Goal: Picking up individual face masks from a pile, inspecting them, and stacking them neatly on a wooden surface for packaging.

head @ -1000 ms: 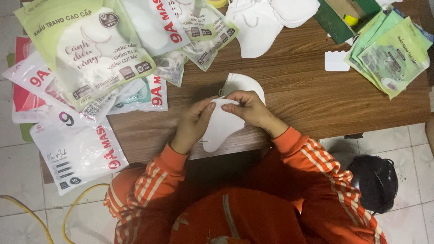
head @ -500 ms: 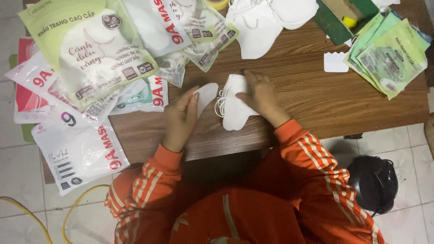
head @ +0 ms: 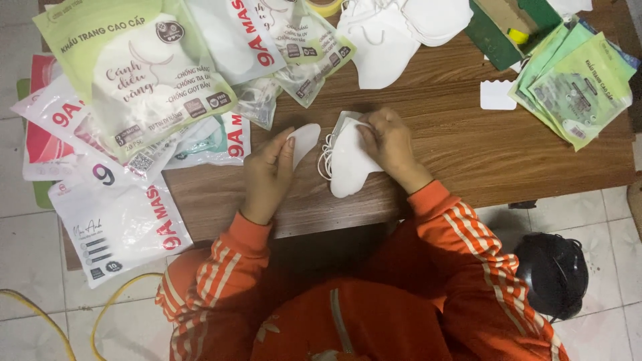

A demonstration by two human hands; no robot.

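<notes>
My left hand (head: 269,175) holds a single folded white face mask (head: 304,140) by its edge, just above the brown wooden table (head: 468,147). My right hand (head: 390,144) presses down on a small stack of white folded masks (head: 349,164) lying near the table's front edge, their ear loops bunched on the left side. The two hands are a short gap apart. Orange striped sleeves cover both my arms.
Printed plastic mask bags (head: 134,80) are heaped over the table's left end and hang off it. Loose white masks (head: 394,33) lie at the back. A fan of green packets (head: 575,87) and a small white card (head: 497,95) sit right. A black helmet (head: 552,274) rests on the tiled floor.
A second ago both hands held one mask together at the table edge. Since then my left hand has pulled one mask off to the left while the right hand laid the rest on the table.
</notes>
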